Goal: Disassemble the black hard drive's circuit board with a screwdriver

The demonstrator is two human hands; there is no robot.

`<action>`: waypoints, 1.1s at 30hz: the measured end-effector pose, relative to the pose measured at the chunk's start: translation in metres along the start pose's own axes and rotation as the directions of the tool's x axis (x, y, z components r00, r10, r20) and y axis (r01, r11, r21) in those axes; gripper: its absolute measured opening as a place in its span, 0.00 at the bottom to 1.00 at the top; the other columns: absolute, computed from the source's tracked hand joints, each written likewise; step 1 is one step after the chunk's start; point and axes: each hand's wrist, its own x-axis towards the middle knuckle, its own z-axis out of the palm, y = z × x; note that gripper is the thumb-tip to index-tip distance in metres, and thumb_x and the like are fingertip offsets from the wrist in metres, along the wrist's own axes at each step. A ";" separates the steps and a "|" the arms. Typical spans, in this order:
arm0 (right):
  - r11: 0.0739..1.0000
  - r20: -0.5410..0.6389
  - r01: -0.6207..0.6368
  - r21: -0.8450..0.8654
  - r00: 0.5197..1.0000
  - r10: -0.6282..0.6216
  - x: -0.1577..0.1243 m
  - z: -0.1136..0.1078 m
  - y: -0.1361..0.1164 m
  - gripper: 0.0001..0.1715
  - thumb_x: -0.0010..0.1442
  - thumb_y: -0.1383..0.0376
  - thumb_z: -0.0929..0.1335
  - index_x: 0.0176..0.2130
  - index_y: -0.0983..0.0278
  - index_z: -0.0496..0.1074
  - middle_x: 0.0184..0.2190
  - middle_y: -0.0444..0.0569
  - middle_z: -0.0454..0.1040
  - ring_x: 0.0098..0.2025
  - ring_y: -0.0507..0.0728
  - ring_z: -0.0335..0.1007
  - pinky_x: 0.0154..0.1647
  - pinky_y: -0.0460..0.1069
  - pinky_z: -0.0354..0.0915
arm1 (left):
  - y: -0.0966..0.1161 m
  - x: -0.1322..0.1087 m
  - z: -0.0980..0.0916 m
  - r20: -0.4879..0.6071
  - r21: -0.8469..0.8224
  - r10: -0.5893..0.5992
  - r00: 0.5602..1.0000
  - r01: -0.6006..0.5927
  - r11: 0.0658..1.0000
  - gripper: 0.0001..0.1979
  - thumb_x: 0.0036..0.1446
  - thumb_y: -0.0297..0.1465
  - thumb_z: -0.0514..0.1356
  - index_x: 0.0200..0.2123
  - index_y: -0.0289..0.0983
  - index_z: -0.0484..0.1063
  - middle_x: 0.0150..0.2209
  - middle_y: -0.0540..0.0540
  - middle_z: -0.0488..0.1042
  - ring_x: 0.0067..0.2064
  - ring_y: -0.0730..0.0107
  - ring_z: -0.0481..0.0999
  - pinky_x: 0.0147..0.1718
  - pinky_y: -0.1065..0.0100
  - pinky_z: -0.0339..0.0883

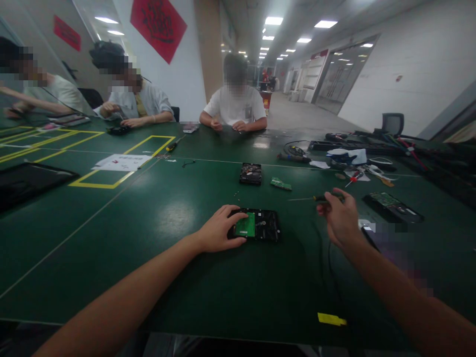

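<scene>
A black hard drive (pixel 268 225) with a green circuit board (pixel 246 229) on its upturned face lies flat on the green table. My left hand (pixel 222 230) grips its left end, thumb along the near edge and fingers over the far side and the board. To the right, my right hand (pixel 339 214) is closed around the handle of a screwdriver (pixel 319 198). The screwdriver's thin shaft points left, above the table and apart from the drive. Beyond the drive lie a second hard drive (pixel 250 174), a loose green circuit board (pixel 281 184) and several tiny screws (pixel 236 194).
Another drive with a green board (pixel 393 207) lies at right, past my right hand. Cables, a cloth (pixel 346 156) and tools clutter the far right. A yellow tag (pixel 331 319) is near the front edge. White paper (pixel 122 162) lies left. Several people sit across the table.
</scene>
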 end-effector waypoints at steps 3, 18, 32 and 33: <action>0.998 0.020 0.043 0.045 0.999 -0.044 0.035 0.054 -0.012 0.30 0.54 0.60 0.74 0.51 0.58 0.59 0.32 0.40 0.74 0.22 0.52 0.72 0.17 0.44 0.64 | -0.001 0.001 0.000 0.012 -0.005 -0.004 1.000 0.004 1.000 0.36 0.59 0.48 0.66 0.68 0.47 0.63 0.67 0.38 0.61 0.68 0.44 0.61 0.65 0.43 0.63; 0.979 -0.405 0.205 0.008 0.895 -0.185 0.064 0.115 0.082 0.25 0.64 0.63 0.65 0.58 0.59 0.54 0.33 0.41 0.72 0.24 0.53 0.75 0.21 0.46 0.68 | -0.005 0.002 -0.001 0.002 -0.035 0.011 1.000 -0.011 0.999 0.37 0.59 0.49 0.67 0.67 0.47 0.63 0.67 0.38 0.61 0.68 0.43 0.61 0.64 0.42 0.63; 0.973 -0.289 0.229 0.028 0.934 -0.212 0.025 0.026 0.085 0.33 0.56 0.59 0.73 0.56 0.61 0.59 0.28 0.37 0.72 0.20 0.51 0.72 0.19 0.45 0.67 | -0.004 0.000 0.003 -0.018 -0.017 0.025 1.000 -0.025 1.000 0.37 0.59 0.48 0.67 0.67 0.46 0.63 0.67 0.37 0.61 0.68 0.44 0.62 0.64 0.43 0.63; 0.972 -0.278 0.233 0.019 0.935 -0.219 0.023 0.025 0.084 0.34 0.56 0.58 0.73 0.56 0.61 0.59 0.28 0.36 0.72 0.20 0.51 0.72 0.19 0.45 0.67 | -0.005 0.000 0.003 -0.020 -0.016 0.026 0.999 -0.026 1.000 0.37 0.59 0.48 0.67 0.67 0.46 0.64 0.67 0.37 0.61 0.68 0.44 0.62 0.64 0.43 0.63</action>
